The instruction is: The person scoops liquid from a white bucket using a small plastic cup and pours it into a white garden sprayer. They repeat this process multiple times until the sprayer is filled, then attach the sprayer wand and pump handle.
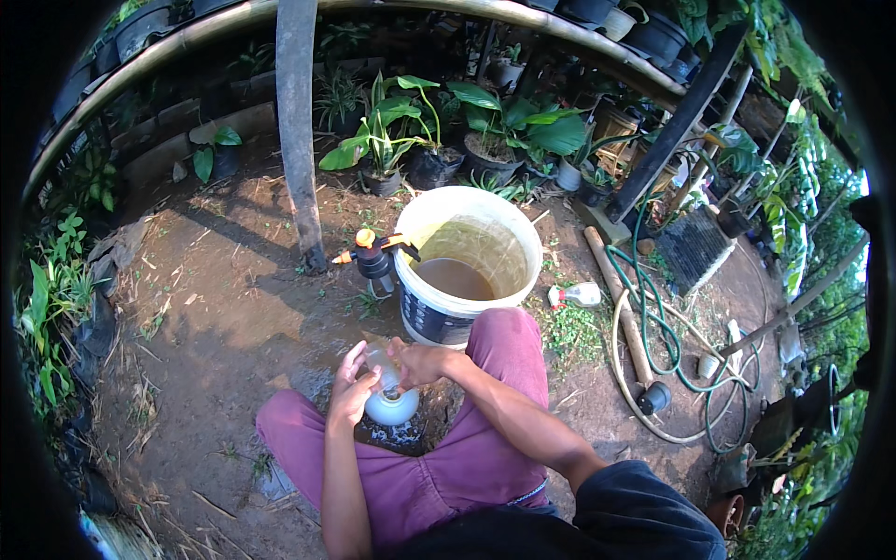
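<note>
My left hand (352, 388) grips a translucent plastic container (380, 365), its thumb lying across the near side. From the other side, my right hand (423, 362) has its fingers curled against the same container. Just below is a white rounded sprayer bottle (393, 409) with an uncovered neck, standing on wet ground between my legs; whether the container touches the neck is hard to tell. Beyond my hands stands a large white bucket (469, 308) holding murky brownish water. A black pump sprayer head (373, 260) with orange parts hangs on its left rim.
A small spray bottle (577, 295) with a red-and-white head lies right of the bucket. Further right, a green hose (661, 343) loops around a wooden pole (619, 308). A wooden post (297, 140) rises behind left, and potted plants (490, 147) line the back.
</note>
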A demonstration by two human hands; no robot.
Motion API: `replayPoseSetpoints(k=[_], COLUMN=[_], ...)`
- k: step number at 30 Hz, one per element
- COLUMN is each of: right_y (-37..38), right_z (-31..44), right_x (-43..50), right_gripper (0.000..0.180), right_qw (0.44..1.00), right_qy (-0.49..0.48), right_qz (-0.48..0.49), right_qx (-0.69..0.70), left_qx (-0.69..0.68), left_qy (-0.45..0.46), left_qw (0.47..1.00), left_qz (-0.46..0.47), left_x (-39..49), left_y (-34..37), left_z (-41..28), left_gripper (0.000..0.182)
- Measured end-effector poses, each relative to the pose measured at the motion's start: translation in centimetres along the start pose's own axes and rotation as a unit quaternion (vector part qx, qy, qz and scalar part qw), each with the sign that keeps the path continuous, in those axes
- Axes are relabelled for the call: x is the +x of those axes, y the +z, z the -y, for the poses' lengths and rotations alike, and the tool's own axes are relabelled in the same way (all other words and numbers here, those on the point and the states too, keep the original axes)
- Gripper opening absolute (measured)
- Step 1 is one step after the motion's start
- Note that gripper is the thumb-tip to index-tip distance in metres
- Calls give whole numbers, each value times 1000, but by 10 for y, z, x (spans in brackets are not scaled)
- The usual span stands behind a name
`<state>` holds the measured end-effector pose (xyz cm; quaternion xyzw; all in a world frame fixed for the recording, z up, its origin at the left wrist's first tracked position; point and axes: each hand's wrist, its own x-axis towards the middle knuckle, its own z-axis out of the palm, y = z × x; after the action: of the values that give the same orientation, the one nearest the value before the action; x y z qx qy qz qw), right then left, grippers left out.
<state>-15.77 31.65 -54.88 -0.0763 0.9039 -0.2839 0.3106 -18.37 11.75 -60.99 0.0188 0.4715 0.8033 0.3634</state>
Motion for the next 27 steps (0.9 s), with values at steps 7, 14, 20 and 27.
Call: replayPoseSetpoints(k=[7,14,20,27], right_y=[-7,-7,-6,-3], right_z=[8,11,9,4], right_x=[-10,-9,-8,-5], right_gripper=[82,67,79,87], right_qw=[1000,999,999,1000], right_qy=[-9,-4,-4,-7], right_qz=[-5,4,-14,-21], right_qx=[-7,-45,-36,-17], left_qx=[-4,-2,-4,-11], left_qy=[8,6,13,20], left_qw=[1000,1000,1000,1000], left_qz=[3,3,2,10], left_x=[0,-2,-3,-1], left_y=[0,3,5,4], left_z=[0,-4,-4,-3], left_gripper=[70,70,72,72])
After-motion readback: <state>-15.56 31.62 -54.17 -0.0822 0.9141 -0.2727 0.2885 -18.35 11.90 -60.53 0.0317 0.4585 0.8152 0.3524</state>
